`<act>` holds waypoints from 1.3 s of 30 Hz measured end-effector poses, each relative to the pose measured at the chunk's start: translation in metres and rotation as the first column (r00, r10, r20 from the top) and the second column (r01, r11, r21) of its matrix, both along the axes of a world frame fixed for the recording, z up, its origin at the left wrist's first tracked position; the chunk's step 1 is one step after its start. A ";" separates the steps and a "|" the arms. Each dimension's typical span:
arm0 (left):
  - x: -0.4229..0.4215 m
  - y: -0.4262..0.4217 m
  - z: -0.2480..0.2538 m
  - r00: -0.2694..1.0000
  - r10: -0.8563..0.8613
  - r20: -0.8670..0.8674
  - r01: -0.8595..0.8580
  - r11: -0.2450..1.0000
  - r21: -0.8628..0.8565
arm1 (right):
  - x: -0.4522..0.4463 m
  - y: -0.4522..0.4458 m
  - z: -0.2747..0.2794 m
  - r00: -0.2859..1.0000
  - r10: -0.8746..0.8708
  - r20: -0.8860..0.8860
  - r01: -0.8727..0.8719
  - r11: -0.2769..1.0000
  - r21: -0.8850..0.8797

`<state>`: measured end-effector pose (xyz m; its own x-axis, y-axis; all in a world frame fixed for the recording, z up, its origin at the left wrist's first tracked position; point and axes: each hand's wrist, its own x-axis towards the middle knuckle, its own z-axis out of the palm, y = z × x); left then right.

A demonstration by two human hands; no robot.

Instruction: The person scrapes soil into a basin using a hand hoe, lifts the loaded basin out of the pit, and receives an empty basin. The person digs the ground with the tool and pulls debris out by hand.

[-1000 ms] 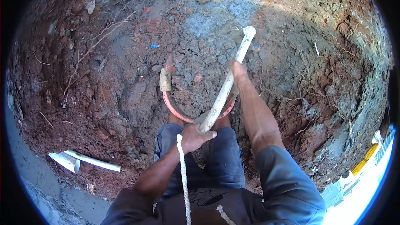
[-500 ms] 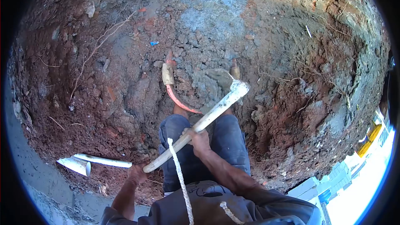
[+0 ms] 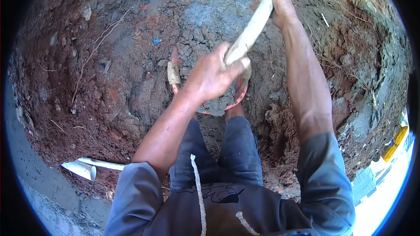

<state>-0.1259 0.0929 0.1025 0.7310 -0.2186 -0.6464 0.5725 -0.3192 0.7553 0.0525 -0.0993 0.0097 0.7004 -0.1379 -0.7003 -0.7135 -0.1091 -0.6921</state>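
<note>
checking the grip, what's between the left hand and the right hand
A bare stretch of pale handle runs from the left hand to the right hand, seen in the head view.

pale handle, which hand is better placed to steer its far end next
Probably the right hand: it grips the pale handle farther up, while the left hand holds the near end.

Reddish-brown and grey soil (image 3: 144, 26) spreads across the ground. Bright daylight (image 3: 385, 201) glares at lower right.

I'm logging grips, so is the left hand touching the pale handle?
Touching. The head view shows the left hand closed around the near end of the handle, with no gap between them.
</note>
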 end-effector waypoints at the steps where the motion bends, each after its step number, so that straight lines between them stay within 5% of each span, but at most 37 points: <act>1: 0.025 -0.004 -0.012 0.999 0.032 0.017 -0.032 0.999 -0.019 | 0.004 0.011 -0.005 0.999 0.037 -0.028 -0.037 0.999 -0.002; 3: 0.078 -0.012 -0.033 0.997 0.025 -0.066 -0.021 0.998 0.061 | 0.003 0.030 -0.003 0.981 0.128 -0.144 -0.132 0.991 -0.020; 4: 0.100 -0.018 -0.044 0.996 0.019 -0.083 -0.010 0.993 0.115 | 0.004 0.036 -0.004 0.996 -0.022 -0.090 0.029 0.996 0.079; 5: 0.123 -0.026 -0.034 0.993 0.004 -0.116 -0.007 1.000 -0.027 | 0.007 0.037 -0.005 0.983 -0.176 -0.053 0.183 0.966 0.183; 7: 0.136 -0.048 -0.034 0.996 -0.087 0.000 0.086 0.990 0.109 | 0.018 0.019 -0.009 0.991 -0.099 -0.088 0.121 0.943 0.309; 8: 0.131 -0.055 -0.039 0.998 -0.061 0.002 0.060 0.990 0.129 | 0.014 0.008 -0.005 0.991 -0.048 -0.127 0.077 0.969 0.236; 9: 0.132 -0.051 -0.041 0.999 -0.039 0.028 0.034 0.986 0.163 | 0.004 -0.011 -0.025 0.999 0.041 0.014 -0.043 0.981 0.190; 13: 0.100 0.002 -0.063 0.950 0.312 0.014 -0.309 0.946 -0.099 | -0.065 -0.062 -0.071 0.978 -0.058 -0.200 0.041 0.995 -0.093; 16: 0.049 0.065 -0.128 0.837 0.526 -0.154 -0.475 0.836 0.275 | -0.169 -0.104 -0.128 0.917 -0.046 -0.396 -0.059 0.967 -0.249; 17: 0.022 0.086 -0.155 0.860 0.487 -0.153 -0.382 0.813 0.439 | -0.209 -0.135 -0.174 0.871 -0.054 -0.488 -0.092 0.959 -0.270; 18: -0.010 0.109 -0.193 0.900 0.391 -0.192 -0.240 0.813 0.531 | -0.257 -0.172 -0.230 0.870 0.066 -0.489 -0.295 0.865 -0.407; 21: -0.095 0.122 -0.242 0.885 0.370 -0.283 -0.157 0.809 0.566 | -0.271 -0.141 -0.204 0.745 0.257 -0.615 -0.660 0.413 -0.628; 22: -0.111 0.119 -0.249 0.885 0.381 -0.268 -0.199 0.829 0.523 | -0.276 -0.141 -0.217 0.759 0.257 -0.599 -0.644 0.435 -0.629; 23: -0.129 0.117 -0.273 0.846 0.375 -0.379 -0.018 0.731 0.682 | -0.281 -0.145 -0.237 0.771 0.259 -0.581 -0.628 0.458 -0.629; 24: -0.152 0.119 -0.312 0.830 0.377 -0.411 -0.009 0.745 0.666 | -0.285 -0.150 -0.263 0.784 0.255 -0.565 -0.610 0.480 -0.630; 25: -0.174 0.122 -0.351 0.813 0.379 -0.442 -0.001 0.760 0.650 | -0.290 -0.157 -0.294 0.785 0.230 -0.575 -0.583 0.589 -0.560; 27: -0.196 0.115 -0.381 0.729 0.402 -0.554 -0.114 0.870 0.480 | -0.308 -0.177 -0.340 0.770 0.171 -0.615 -0.491 0.773 -0.400; 29: -0.210 0.114 -0.416 0.733 0.452 -0.508 -0.214 0.862 0.459 | -0.296 -0.154 -0.318 0.802 0.118 -0.586 -0.350 0.887 -0.300; 35: -0.185 0.115 -0.388 0.517 0.598 -0.613 -0.516 0.789 0.335 | -0.294 -0.139 -0.290 0.790 0.070 -0.608 -0.101 0.995 -0.017; 39: -0.176 0.106 -0.384 0.493 0.637 -0.593 -0.506 0.764 0.400 | -0.284 -0.122 -0.275 0.794 0.043 -0.606 0.057 0.988 0.144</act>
<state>-0.3019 0.1988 -0.2818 0.0134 0.2321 -0.9726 0.9782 0.1985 0.0608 -0.2318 -0.2210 -0.2657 0.1250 -0.0025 -0.9922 -0.9915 -0.0354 -0.1248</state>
